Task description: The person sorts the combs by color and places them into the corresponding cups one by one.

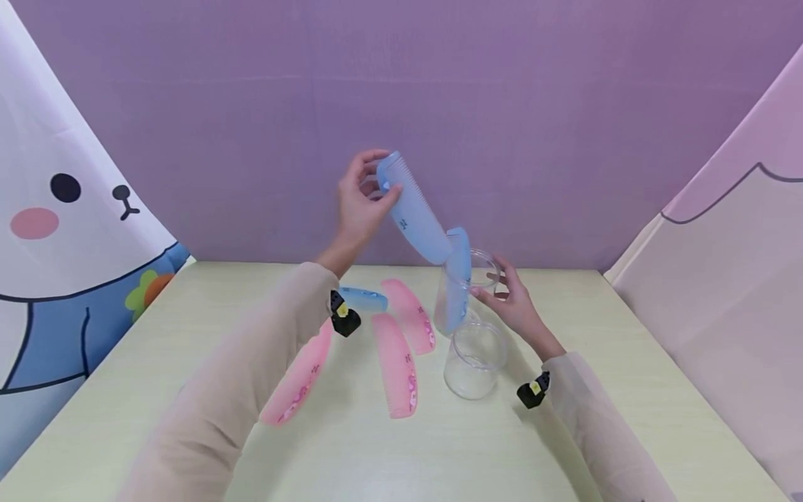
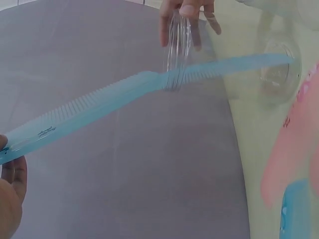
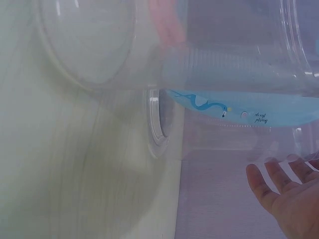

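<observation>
My left hand (image 1: pixel 359 209) pinches a blue comb (image 1: pixel 417 213) near its upper end, thumb in front. The comb slants down to the right, its lower end at the rim of a tall clear jar (image 1: pixel 442 307). A second blue comb (image 1: pixel 461 258) stands inside that jar, its top above the rim. In the left wrist view the held comb (image 2: pixel 75 114) meets the end of the standing comb (image 2: pixel 239 65). My right hand (image 1: pixel 517 300) holds the jar near its top from the right. A bird picture shows on the comb inside (image 3: pixel 224 107) in the right wrist view.
Another clear jar (image 1: pixel 475 369) stands on the table (image 1: pixel 439 460) just in front. To the left lie three pink combs, one (image 1: pixel 297 383) partly behind my left sleeve, one (image 1: pixel 396 369) in the middle and one (image 1: pixel 410 314) farther back, plus a blue comb (image 1: pixel 365 300).
</observation>
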A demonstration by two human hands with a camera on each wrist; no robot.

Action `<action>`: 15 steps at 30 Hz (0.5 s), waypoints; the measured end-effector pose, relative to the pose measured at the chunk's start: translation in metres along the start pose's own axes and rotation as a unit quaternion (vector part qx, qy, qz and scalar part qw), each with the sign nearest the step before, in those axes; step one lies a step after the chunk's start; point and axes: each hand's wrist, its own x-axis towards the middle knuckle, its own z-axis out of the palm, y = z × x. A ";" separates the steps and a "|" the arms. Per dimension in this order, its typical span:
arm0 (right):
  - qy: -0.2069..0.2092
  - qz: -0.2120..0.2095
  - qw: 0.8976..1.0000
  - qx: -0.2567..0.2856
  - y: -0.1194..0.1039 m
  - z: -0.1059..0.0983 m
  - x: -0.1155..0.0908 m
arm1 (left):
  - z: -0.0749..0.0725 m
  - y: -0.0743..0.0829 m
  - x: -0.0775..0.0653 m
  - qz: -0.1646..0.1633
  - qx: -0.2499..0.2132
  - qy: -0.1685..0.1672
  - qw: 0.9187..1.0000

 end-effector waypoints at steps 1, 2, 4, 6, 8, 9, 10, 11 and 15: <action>-0.001 0.000 1.000 0.001 -0.004 0.000 -0.001 | 0.002 -0.001 0.000 0.003 -0.002 0.001 1.000; -0.002 0.000 1.000 0.002 -0.008 0.000 -0.003 | 0.004 -0.003 -0.001 0.003 -0.004 0.003 1.000; -0.003 -0.002 1.000 -0.001 -0.014 0.001 -0.005 | 0.008 -0.005 -0.002 0.007 -0.008 0.007 1.000; -0.003 -0.002 1.000 -0.002 -0.017 0.001 -0.006 | 0.011 -0.006 -0.003 0.010 -0.009 0.011 1.000; -0.004 -0.001 1.000 -0.003 -0.017 0.001 -0.006 | 0.016 -0.008 -0.004 0.010 -0.009 0.015 1.000; -0.004 -0.002 1.000 -0.003 -0.017 0.001 -0.007 | 0.018 -0.008 -0.004 0.010 -0.010 0.015 1.000; -0.004 -0.002 1.000 -0.002 -0.017 0.000 -0.006 | 0.020 -0.009 -0.005 0.009 -0.009 0.014 1.000; -0.004 -0.002 1.000 -0.001 -0.017 0.000 -0.007 | 0.022 -0.010 -0.006 0.008 -0.008 0.013 1.000; -0.004 -0.003 1.000 0.004 -0.015 0.000 -0.006 | 0.030 -0.014 -0.010 0.008 -0.001 0.009 1.000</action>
